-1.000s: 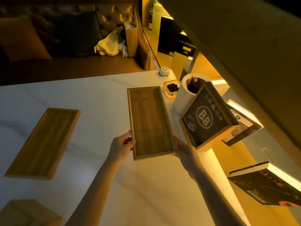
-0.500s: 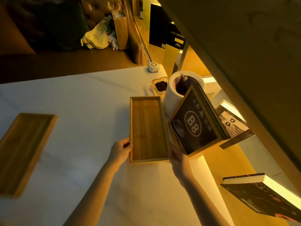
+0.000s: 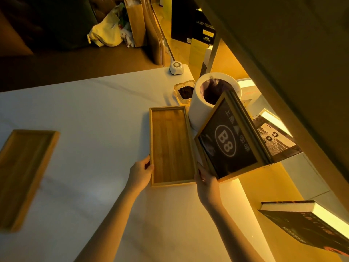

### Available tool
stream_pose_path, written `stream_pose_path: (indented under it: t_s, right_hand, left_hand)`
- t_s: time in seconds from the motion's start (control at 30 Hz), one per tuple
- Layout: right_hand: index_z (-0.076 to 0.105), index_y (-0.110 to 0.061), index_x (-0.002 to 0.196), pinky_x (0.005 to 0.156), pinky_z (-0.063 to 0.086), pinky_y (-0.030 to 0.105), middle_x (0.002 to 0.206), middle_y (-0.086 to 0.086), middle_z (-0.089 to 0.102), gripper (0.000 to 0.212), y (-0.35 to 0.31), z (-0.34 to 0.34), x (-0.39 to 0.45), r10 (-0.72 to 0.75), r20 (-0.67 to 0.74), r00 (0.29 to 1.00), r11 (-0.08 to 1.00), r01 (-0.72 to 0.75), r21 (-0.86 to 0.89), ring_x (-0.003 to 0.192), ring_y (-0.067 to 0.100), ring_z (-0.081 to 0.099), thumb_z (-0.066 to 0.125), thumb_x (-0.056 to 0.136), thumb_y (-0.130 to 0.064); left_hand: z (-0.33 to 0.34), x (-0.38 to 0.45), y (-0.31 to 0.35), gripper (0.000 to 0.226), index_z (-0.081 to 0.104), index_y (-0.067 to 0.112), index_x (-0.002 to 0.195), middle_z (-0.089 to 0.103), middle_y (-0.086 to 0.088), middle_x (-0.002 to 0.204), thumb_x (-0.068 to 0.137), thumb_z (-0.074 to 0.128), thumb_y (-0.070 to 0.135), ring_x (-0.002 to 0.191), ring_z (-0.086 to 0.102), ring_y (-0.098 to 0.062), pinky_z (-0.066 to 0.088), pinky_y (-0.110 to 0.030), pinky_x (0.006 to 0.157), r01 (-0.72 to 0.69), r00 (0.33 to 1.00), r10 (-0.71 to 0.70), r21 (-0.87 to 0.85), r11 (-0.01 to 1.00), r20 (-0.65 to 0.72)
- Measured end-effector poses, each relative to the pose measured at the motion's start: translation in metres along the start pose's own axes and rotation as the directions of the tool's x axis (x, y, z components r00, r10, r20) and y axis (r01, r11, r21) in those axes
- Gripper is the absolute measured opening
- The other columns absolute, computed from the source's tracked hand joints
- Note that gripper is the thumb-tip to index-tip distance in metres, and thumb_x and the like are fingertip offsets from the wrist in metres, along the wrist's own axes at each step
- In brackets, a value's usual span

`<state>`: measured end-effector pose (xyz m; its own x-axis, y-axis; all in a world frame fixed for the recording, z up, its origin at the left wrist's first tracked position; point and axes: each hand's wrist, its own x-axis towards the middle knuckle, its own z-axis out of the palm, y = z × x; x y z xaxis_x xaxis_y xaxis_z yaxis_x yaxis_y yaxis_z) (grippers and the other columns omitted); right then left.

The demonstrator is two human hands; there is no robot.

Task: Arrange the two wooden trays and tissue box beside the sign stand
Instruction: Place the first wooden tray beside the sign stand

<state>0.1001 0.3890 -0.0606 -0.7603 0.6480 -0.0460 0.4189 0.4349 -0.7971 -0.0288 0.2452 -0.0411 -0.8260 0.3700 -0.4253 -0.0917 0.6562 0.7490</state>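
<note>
- The left hand (image 3: pixel 140 172) pinches the near left corner of the wooden tray (image 3: pixel 171 145), thumb over the rim and the other fingers out of sight beneath or behind it; its grip is closed on that rim.
- The right hand (image 3: pixel 206 183) holds the near right corner of the same tray, fingers curled against the rim; this grip too looks closed on the tray, though the fingertips are partly hidden by the sign stand (image 3: pixel 229 142).
- Holding both near corners probably lets the person steer the tray's long axis and keep it square with the sign stand.
- The tray lies flat on the white bench (image 3: pixel 90 114), its right long side just beside the base of the sign stand, its far right corner near the white cylinder (image 3: pixel 200 108) and the small glass dish (image 3: pixel 184 90).
- On the right there is little room: the sign stand leans over the tray's edge, and the bench edge lies just past it.
- To the left the bench is open, so the second tray (image 3: pixel 24 174), well apart at the left, has a clear path across.
- The tissue box is not visible.
</note>
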Motion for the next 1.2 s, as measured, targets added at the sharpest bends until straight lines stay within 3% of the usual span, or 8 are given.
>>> stream_pose_path:
  t_s: [0.1,0.23,0.33,0.5,0.63,0.7,0.77,1.2]
  right_hand:
    - [0.059,-0.003,0.114,0.083,0.05,0.031,0.109,0.014,0.061,0.029,-0.002,0.003,-0.005,0.031,-0.037,0.999,0.995,-0.035,-0.097,0.106,0.028,0.055,0.054,0.086,0.001]
    - [0.06,0.003,0.108,0.081,0.051,0.044,0.104,0.026,0.064,0.022,-0.011,0.01,-0.012,0.216,-0.081,0.973,0.971,-0.222,-0.083,0.098,0.04,0.061,0.053,0.087,-0.002]
    - [0.056,-0.001,0.117,0.079,0.052,0.043,0.104,0.024,0.065,0.029,-0.012,0.016,-0.016,0.141,-0.078,0.987,0.966,-0.154,-0.208,0.096,0.038,0.062,0.052,0.088,0.0]
    - [0.054,0.0,0.118,0.079,0.055,0.044,0.106,0.023,0.067,0.044,-0.013,0.019,-0.03,-0.014,-0.038,0.999,0.94,0.0,-0.341,0.098,0.038,0.063,0.066,0.076,0.005]
    - [0.046,-0.011,0.129,0.104,0.033,0.047,0.135,0.011,0.052,0.05,-0.003,0.019,-0.056,-0.153,0.12,0.981,0.83,0.193,-0.524,0.127,0.031,0.046,0.063,0.083,-0.016]
    - [0.032,-0.016,0.137,0.117,0.011,0.045,0.145,0.004,0.034,0.05,0.01,0.021,-0.068,-0.16,0.223,0.961,0.77,0.263,-0.581,0.135,0.025,0.028,0.044,0.091,-0.031]
    - [0.022,-0.017,0.14,0.113,-0.003,0.04,0.147,0.002,0.024,0.055,0.021,0.021,-0.074,-0.125,0.288,0.949,0.726,0.285,-0.625,0.136,0.024,0.023,0.027,0.092,-0.043]
    - [0.02,-0.016,0.139,0.107,-0.001,0.035,0.146,0.003,0.026,0.058,0.03,0.007,-0.073,-0.069,0.263,0.962,0.664,0.241,-0.708,0.134,0.023,0.024,0.016,0.093,-0.051]
  left_hand:
    - [0.006,0.003,-0.005,0.026,0.055,0.004,0.112,0.06,-0.024,0.1,0.088,0.045,0.008,0.085,0.059,-0.03,0.044,-0.03,0.075,-0.013,1.0,0.017,0.14,0.99,-0.025]
    - [0.011,0.001,-0.01,0.026,0.052,0.003,0.113,0.051,-0.026,0.111,0.09,0.043,0.009,0.086,0.051,-0.024,0.039,-0.026,0.08,-0.01,0.999,0.021,0.219,0.976,-0.047]
    - [0.012,-0.002,-0.01,0.034,0.045,0.003,0.123,0.047,-0.024,0.118,0.091,0.043,0.01,0.102,0.052,-0.031,0.035,-0.024,0.084,-0.036,0.998,0.05,0.241,0.97,-0.05]
    - [0.012,-0.015,-0.015,0.039,0.041,0.003,0.128,0.051,-0.023,0.119,0.09,0.045,0.009,0.104,0.056,-0.032,0.039,-0.022,0.082,-0.124,0.984,0.153,0.268,0.955,-0.089]
    - [0.02,-0.033,-0.037,0.048,0.031,0.007,0.134,0.045,-0.019,0.139,0.09,0.042,0.024,0.126,0.044,-0.034,0.033,-0.039,0.101,-0.256,0.939,0.343,0.606,0.753,-0.029]
    - [0.023,-0.041,-0.048,0.053,0.025,0.007,0.136,0.04,-0.014,0.143,0.092,0.022,0.038,0.131,0.036,-0.031,0.024,-0.045,0.102,-0.269,0.938,0.343,0.717,0.644,0.044]
    - [0.025,-0.045,-0.057,0.062,0.023,0.006,0.136,0.038,-0.014,0.144,0.092,0.004,0.044,0.131,0.035,-0.029,0.022,-0.047,0.102,-0.27,0.946,0.312,0.756,0.596,0.092]
    - [0.04,-0.055,-0.052,0.065,0.03,0.003,0.133,0.047,-0.016,0.138,0.091,-0.003,0.042,0.125,0.045,-0.031,0.031,-0.048,0.098,-0.258,0.954,0.28,0.768,0.586,0.107]
